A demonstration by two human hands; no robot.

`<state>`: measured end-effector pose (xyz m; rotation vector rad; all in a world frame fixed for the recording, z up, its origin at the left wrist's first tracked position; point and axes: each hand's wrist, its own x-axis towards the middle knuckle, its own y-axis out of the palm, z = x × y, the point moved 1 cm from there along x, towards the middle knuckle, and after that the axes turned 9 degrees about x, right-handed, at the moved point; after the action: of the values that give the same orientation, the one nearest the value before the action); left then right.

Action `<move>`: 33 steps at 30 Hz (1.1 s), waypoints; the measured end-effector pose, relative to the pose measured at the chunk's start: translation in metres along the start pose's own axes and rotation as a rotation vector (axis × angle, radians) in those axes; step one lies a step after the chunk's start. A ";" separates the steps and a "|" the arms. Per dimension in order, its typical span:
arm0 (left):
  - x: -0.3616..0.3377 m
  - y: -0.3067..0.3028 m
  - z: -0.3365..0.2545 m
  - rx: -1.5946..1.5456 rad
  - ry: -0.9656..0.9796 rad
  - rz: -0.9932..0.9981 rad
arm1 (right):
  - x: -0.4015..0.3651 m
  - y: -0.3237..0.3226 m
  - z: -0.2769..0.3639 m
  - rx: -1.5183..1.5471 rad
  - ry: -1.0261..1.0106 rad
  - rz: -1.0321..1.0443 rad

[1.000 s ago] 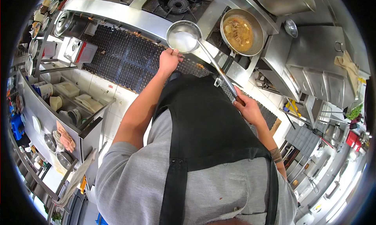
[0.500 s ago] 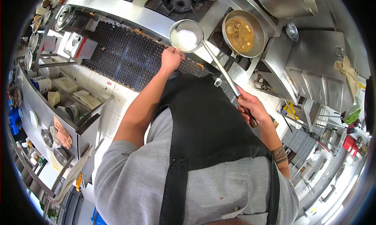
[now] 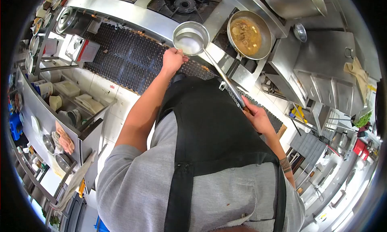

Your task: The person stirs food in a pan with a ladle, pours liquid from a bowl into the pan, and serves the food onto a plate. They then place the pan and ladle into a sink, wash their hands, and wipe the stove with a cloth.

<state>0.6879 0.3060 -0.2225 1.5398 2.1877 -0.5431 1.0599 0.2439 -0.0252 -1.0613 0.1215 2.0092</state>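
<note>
Left arm reaching forward, left hand (image 3: 173, 60) pinching the near rim of the pot (image 3: 190, 32); right elbow bent, right hand (image 3: 256, 116) wrapped round its long handle (image 3: 227, 80) by the hip. Pot's held at the stove's (image 3: 145, 20) front edge, left of the frying pan (image 3: 265, 36). Versus half a second ago: white contents (image 3: 189, 45) sit lower toward the near wall, handle butt now hidden.

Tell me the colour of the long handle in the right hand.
Mostly silvery grey: the long handle shows best in the head view.
</note>
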 end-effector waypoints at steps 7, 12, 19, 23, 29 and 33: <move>0.000 -0.002 0.001 0.044 0.000 0.001 | -0.011 -0.008 0.006 0.171 0.054 0.034; 0.001 -0.002 0.002 0.057 0.006 0.007 | -0.008 -0.008 0.004 0.231 0.026 -0.017; 0.000 -0.004 -0.002 0.068 -0.010 0.008 | 0.016 0.002 -0.001 -0.117 -0.178 -0.121; 0.000 -0.005 -0.002 0.074 0.013 0.012 | 0.014 0.004 0.013 0.026 -0.025 -0.055; 0.001 -0.005 0.001 0.094 0.036 0.008 | 0.005 -0.005 0.022 0.626 0.192 0.143; 0.006 -0.006 0.004 0.077 0.003 0.019 | -0.003 -0.004 0.015 0.833 0.243 0.173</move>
<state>0.6814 0.3063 -0.2287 1.5993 2.1753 -0.6260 1.0536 0.2511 -0.0126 -0.7422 1.1034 1.6861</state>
